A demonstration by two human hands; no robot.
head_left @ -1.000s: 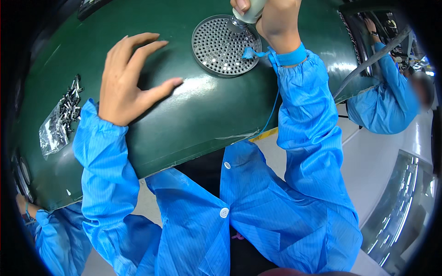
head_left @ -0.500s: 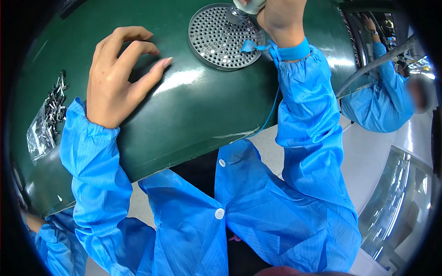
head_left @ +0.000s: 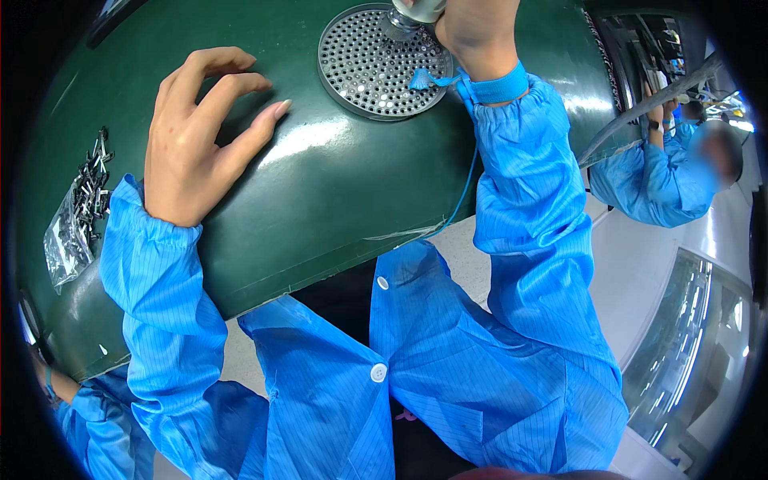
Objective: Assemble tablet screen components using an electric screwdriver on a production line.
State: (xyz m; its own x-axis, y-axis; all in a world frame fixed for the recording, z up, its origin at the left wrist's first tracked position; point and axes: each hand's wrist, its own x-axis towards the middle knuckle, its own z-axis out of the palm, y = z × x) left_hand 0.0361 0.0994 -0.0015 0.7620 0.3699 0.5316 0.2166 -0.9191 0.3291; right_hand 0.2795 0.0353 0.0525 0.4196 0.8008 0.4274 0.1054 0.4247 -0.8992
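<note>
My left hand (head_left: 196, 132) rests on the green tabletop (head_left: 320, 216) with its fingers bent but apart, and holds nothing. At the top edge my right hand (head_left: 476, 32) is partly cut off by the picture. It is closed around a pale, rounded object with a ridged metal collar (head_left: 400, 26), whose upper part is out of view. That collar stands over a round, dark-rimmed metal plate full of small holes (head_left: 376, 68). A blue wrist strap (head_left: 502, 86) circles my right wrist, its loose end lying over the plate's right side.
Many small black-and-silver parts (head_left: 94, 180) spill from a clear plastic bag (head_left: 66, 248) at the left. A thin blue cord (head_left: 468, 188) hangs from the strap over the table edge. Co-workers in blue sit at the right (head_left: 656, 180) and lower left (head_left: 100, 424).
The whole view has shifted slightly, moving table things a little left. Both my hands keep nearly the same pose. The right co-worker's arms have changed position.
</note>
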